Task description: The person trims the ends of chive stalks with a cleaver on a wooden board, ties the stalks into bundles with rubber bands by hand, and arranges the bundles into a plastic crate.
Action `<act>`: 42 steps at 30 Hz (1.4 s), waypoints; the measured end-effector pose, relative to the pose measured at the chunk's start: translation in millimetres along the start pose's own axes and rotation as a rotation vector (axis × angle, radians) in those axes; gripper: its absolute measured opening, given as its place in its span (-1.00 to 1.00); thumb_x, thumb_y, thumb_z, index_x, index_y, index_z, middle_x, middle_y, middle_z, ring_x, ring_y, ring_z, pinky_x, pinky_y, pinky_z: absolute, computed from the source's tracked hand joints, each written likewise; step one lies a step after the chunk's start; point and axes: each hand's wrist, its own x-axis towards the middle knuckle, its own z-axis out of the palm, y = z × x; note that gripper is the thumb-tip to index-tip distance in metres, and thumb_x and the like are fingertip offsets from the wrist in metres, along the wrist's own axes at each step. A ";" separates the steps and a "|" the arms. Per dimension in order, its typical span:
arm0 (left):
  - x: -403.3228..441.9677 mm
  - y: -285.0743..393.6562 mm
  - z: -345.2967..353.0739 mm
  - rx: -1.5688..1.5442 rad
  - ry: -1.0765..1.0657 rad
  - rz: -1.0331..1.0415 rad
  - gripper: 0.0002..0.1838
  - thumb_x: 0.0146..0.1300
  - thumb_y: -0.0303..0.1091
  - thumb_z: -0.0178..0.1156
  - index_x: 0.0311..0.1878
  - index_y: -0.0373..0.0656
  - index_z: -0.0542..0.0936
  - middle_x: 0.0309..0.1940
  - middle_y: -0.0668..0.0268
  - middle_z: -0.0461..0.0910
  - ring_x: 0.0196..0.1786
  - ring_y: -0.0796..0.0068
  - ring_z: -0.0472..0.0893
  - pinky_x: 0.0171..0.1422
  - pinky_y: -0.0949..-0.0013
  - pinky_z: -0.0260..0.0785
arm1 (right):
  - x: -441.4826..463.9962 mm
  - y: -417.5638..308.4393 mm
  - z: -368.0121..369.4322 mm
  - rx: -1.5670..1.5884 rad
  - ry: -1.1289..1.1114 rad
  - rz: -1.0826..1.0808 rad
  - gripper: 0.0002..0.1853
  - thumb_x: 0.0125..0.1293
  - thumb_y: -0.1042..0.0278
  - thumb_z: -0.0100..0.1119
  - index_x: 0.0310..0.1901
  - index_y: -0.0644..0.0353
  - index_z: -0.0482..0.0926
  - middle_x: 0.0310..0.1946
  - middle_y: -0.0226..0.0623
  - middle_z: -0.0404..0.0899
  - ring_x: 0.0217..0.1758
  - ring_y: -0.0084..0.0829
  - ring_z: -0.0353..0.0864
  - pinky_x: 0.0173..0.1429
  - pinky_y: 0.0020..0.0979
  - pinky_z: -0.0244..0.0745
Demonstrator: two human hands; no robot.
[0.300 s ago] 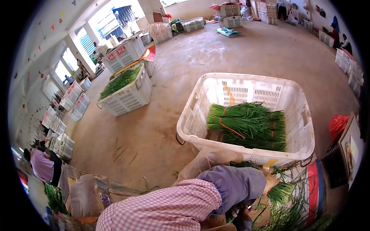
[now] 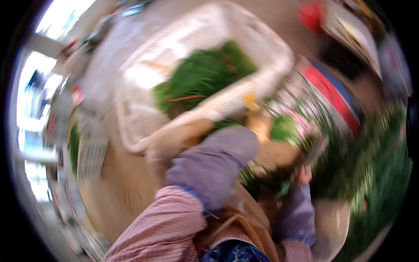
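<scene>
nr crate, l hand by greens, can't tell fingers' grip, r hand clamped on blade

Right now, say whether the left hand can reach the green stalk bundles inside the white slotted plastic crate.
Probably yes: the left hand is just outside the crate, whose open top leaves the bundles exposed, though the near rim stands between; blur hides the grip.

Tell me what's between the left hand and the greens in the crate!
In the head view, the near wall of the white crate stands between the left hand and bundled greens.
</scene>
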 end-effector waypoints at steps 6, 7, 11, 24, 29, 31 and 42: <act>-4.6 36.0 -2.1 -0.003 -0.033 -0.070 -0.10 -0.13 0.03 0.54 0.22 -0.20 0.35 -0.05 -0.01 0.58 0.04 0.03 0.63 0.12 0.06 0.45 | -10.9 -70.7 8.4 -0.348 0.176 -0.182 -0.70 0.30 0.18 0.25 -0.22 0.32 0.62 -0.54 -0.38 0.51 -0.47 -0.51 0.37 -0.34 -0.32 0.38; -3.1 35.4 3.4 0.037 -0.020 -0.061 -0.11 -0.12 0.04 0.53 0.22 -0.18 0.33 -0.06 0.02 0.59 0.04 0.04 0.63 0.12 0.06 0.46 | -10.1 -50.4 19.5 -0.260 0.197 -0.295 -0.71 0.30 0.19 0.24 -0.21 0.31 0.61 -0.55 -0.29 0.53 -0.49 -0.39 0.43 -0.32 -0.26 0.41; -2.3 36.2 37.5 0.054 0.042 -0.077 -0.17 -0.08 -0.03 0.51 0.21 -0.17 0.34 -0.02 0.01 0.55 0.07 0.05 0.59 0.14 0.07 0.41 | -47.1 -48.6 45.2 -0.847 -0.164 -0.367 -0.74 0.27 0.25 0.24 -0.09 0.21 0.61 -0.41 0.10 0.61 -0.36 0.11 0.57 -0.22 -0.05 0.47; -20.2 66.8 41.6 0.209 -0.283 -0.199 0.37 -0.22 0.20 0.57 0.59 -0.08 -0.03 0.19 0.10 0.42 0.28 0.00 0.41 0.37 -0.01 0.17 | -47.4 -41.3 16.9 -0.761 -0.092 -0.177 -0.74 0.33 0.28 0.14 -0.11 0.31 0.62 -0.50 0.02 0.59 -0.43 -0.08 0.60 -0.27 -0.13 0.46; 1.1 66.1 45.6 0.238 -0.087 0.000 0.24 -0.29 0.28 0.56 0.46 -0.10 0.23 0.23 0.14 0.45 0.30 0.14 0.44 0.38 0.01 0.25 | -72.4 -56.8 26.3 -0.758 -0.060 -0.216 -0.75 0.32 0.27 0.11 -0.14 0.29 0.59 -0.46 0.13 0.58 -0.35 0.10 0.59 -0.23 -0.01 0.46; 0.6 67.1 51.9 0.118 -0.165 -0.059 0.24 -0.31 0.25 0.58 0.43 -0.14 0.24 0.24 0.13 0.44 0.29 0.14 0.44 0.35 0.02 0.27 | -84.7 -80.2 30.8 -0.747 -0.046 -0.216 -0.75 0.33 0.24 0.12 -0.15 0.27 0.56 -0.44 0.20 0.57 -0.26 0.23 0.59 -0.20 0.06 0.46; 0.4 75.9 112.8 0.216 0.115 -0.068 0.18 -0.35 0.10 0.62 0.35 -0.22 0.27 0.11 0.13 0.44 0.18 0.13 0.45 0.32 0.06 0.23 | -129.4 -114.5 38.3 -0.960 -0.108 -0.236 -0.81 0.37 0.26 0.10 -0.22 0.22 0.46 -0.49 0.13 0.57 -0.34 0.22 0.58 -0.25 0.14 0.42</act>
